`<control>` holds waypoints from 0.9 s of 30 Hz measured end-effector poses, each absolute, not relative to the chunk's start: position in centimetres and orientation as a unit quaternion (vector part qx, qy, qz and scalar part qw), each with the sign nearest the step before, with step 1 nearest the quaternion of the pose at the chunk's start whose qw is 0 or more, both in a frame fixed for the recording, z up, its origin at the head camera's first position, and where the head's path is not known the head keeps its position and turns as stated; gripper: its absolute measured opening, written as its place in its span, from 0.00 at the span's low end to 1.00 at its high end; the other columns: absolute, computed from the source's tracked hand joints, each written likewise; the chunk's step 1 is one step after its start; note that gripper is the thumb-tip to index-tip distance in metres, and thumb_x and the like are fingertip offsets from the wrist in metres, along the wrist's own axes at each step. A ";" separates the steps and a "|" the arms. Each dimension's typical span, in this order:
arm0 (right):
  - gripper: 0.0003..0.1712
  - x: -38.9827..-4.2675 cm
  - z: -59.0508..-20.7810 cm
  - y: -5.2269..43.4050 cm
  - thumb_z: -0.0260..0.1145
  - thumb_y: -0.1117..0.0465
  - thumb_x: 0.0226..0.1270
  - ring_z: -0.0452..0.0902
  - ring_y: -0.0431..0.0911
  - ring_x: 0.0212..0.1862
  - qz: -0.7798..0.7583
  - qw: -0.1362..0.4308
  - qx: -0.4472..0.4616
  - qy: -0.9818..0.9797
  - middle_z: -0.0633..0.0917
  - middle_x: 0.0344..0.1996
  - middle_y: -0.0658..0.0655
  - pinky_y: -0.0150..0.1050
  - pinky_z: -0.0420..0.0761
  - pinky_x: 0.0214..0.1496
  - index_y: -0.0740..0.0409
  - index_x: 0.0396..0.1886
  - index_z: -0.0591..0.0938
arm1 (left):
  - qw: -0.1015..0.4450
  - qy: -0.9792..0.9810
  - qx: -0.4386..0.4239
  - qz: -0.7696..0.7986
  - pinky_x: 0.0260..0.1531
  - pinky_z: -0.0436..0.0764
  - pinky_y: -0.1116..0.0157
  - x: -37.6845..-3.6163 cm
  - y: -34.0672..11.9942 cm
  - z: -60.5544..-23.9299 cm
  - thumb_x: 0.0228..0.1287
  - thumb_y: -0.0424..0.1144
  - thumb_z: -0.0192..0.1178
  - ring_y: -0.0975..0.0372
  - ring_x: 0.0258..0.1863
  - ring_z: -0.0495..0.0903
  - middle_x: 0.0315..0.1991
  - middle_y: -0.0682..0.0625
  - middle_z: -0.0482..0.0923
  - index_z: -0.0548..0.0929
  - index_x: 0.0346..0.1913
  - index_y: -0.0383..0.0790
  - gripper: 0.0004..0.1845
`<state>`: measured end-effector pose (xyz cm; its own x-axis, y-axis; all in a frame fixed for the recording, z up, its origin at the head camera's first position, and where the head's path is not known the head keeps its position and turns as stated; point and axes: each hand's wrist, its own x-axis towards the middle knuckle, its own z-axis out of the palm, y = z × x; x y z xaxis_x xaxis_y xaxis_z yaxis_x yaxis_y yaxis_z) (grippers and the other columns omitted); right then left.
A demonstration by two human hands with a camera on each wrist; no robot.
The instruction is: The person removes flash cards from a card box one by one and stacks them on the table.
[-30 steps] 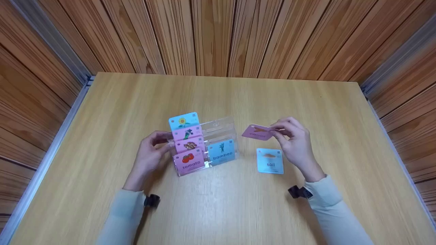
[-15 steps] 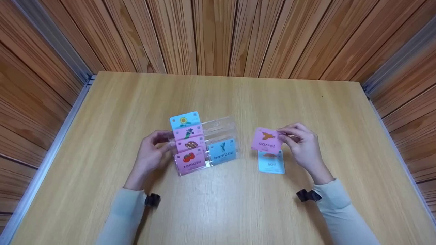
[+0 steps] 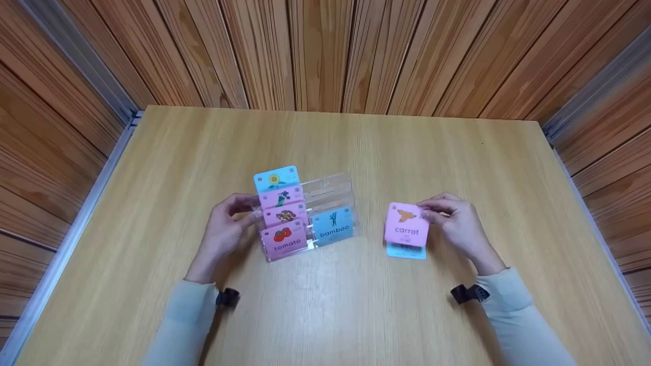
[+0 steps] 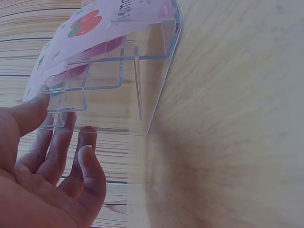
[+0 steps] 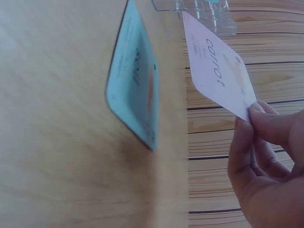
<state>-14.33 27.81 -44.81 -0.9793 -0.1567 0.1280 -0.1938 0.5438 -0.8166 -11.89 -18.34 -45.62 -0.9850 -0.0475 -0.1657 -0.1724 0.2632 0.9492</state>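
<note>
My left hand grips the left side of a clear stepped card holder, its thumb and fingers about the back steps in the left wrist view. Four-tier is hard to confirm, but the left column shows a sunflower card, pink cards and a tomato card in front. A blue bamboo card stands in the right column. My right hand pinches a pink carrot card by its right edge. Below that card is a blue soil card, partly covered in the head view; the right wrist view shows the two apart.
The wooden table carries the holder and the soil card. Wood-plank panels rise behind and at both sides, with metal rails along the side edges.
My right hand has brought the carrot card to the right and nearer, turning its face up over the soil card. My left hand and the holder have stayed put.
</note>
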 end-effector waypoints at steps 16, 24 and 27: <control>0.11 -14.8 -46.1 28.5 0.65 0.71 0.68 0.76 0.50 0.47 0.424 -0.067 0.077 -0.900 0.85 0.44 0.58 0.32 0.74 0.45 0.61 0.47 0.88 | 0.065 0.790 -0.082 0.604 0.62 0.68 0.53 -12.0 -18.5 -45.5 0.67 0.37 0.66 0.57 0.58 0.72 0.55 0.52 0.77 0.79 0.57 0.47 0.17; 0.11 -14.9 -47.0 28.5 0.66 0.73 0.66 0.76 0.50 0.46 0.432 -0.075 0.085 -0.895 0.85 0.43 0.59 0.31 0.74 0.44 0.64 0.46 0.88 | 0.053 0.793 -0.070 0.603 0.62 0.67 0.52 -11.9 -18.4 -45.6 0.67 0.37 0.66 0.57 0.57 0.73 0.54 0.52 0.77 0.79 0.56 0.46 0.16; 0.11 -14.9 -47.2 28.3 0.67 0.73 0.64 0.77 0.49 0.44 0.426 -0.069 0.084 -0.898 0.85 0.41 0.58 0.30 0.75 0.42 0.63 0.44 0.88 | 0.046 0.793 -0.068 0.604 0.61 0.68 0.53 -11.8 -18.3 -45.7 0.67 0.36 0.65 0.57 0.57 0.73 0.55 0.51 0.77 0.79 0.57 0.45 0.16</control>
<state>-14.91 28.29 -47.20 -0.9761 -0.2107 -0.0529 -0.0923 0.6224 -0.7772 -11.83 -18.30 -45.66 -0.9865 -0.0517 -0.1554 -0.1636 0.2623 0.9510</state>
